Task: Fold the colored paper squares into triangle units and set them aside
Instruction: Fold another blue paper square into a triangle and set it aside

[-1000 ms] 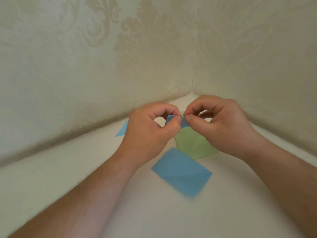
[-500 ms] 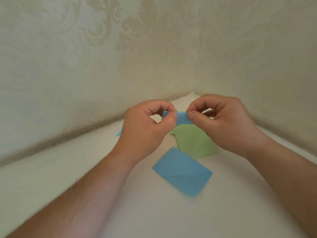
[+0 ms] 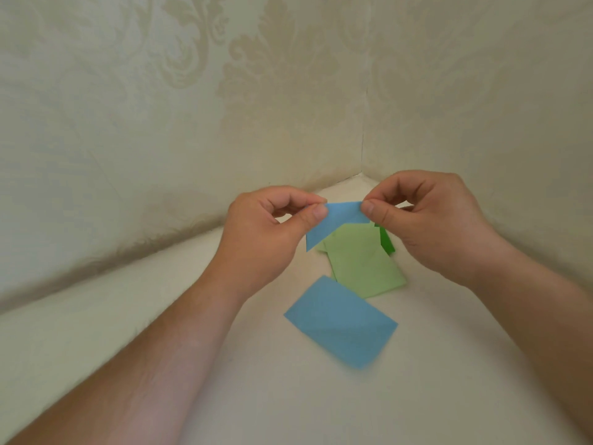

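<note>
Nearest the camera, low and right of centre in the frame, a blue folded sheet [image 3: 340,321] lay flat on the pale surface [image 3: 128,332]. Just beyond it, a light green paper [image 3: 364,263] lay flat too, with a dark green piece [image 3: 386,240] peeking out at its right edge. Above these, mid-frame, both hands held a small blue paper piece [image 3: 337,220] in the air. The left hand [image 3: 266,232] pinched its left end between thumb and forefinger, the other fingers curled; the right hand [image 3: 430,220] pinched its right end the same way. Behind, patterned cream walls [image 3: 192,107] met in a corner at the upper middle.
</note>
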Demonstrator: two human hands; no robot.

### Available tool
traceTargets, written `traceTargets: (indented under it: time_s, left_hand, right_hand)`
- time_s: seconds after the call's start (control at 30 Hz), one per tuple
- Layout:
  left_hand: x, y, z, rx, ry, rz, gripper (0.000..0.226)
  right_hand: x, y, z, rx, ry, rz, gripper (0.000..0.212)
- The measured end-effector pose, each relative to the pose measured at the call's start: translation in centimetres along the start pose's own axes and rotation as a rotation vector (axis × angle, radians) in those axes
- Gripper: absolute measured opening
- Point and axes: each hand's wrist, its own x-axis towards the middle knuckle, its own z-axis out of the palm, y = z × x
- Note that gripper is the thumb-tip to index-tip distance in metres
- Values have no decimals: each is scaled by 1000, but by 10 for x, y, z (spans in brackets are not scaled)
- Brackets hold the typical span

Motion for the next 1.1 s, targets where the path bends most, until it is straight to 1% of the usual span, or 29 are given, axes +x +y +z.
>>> traceTargets:
  time_s: [0.17, 0.27, 0.4, 0.5, 0.53, 0.63, 0.7, 0.8, 0.87, 1.0, 1.1]
  left_hand:
    - [4, -5, -3, -3, -18, -72, 21]
    - [3, -3, 0, -96, -3, -85, 15]
    - [0, -2, 4, -251, -102, -178, 30]
    - [-5, -6, 5, -290, -99, -202, 26]
    - [0, -4, 6, -305, -96, -186, 25]
    - [5, -6, 7, -315, -103, -183, 27]
    - [5, -7, 6, -321, -118, -187, 29]
    - [3, -10, 7, -340, -159, -171, 34]
    - [3, -9, 7, -338, -178, -165, 37]
    - [2, -10, 6, -373, -195, -179, 39]
    - [3, -9, 5, -415, -216, -174, 41]
  right_hand:
    - [-1, 1, 5, 42, -48, 75, 18]
    - [1, 2, 8, 143, -43, 175, 18]
    - [-2, 0, 10, 319, -28, 291, 20]
    - [-4, 3, 12, 383, -52, 382, 21]
    - [-2, 2, 9, 402, -61, 393, 23]
    - [2, -4, 8, 474, -97, 449, 27]
    - [2, -4, 8, 544, -154, 458, 28]
    - [-2, -6, 9, 611, -274, 456, 15]
    - [-3, -6, 9, 620, -337, 457, 16]
    - [-2, -3, 9, 611, -367, 452, 17]
    - [-1, -2, 9, 638, -361, 441, 22]
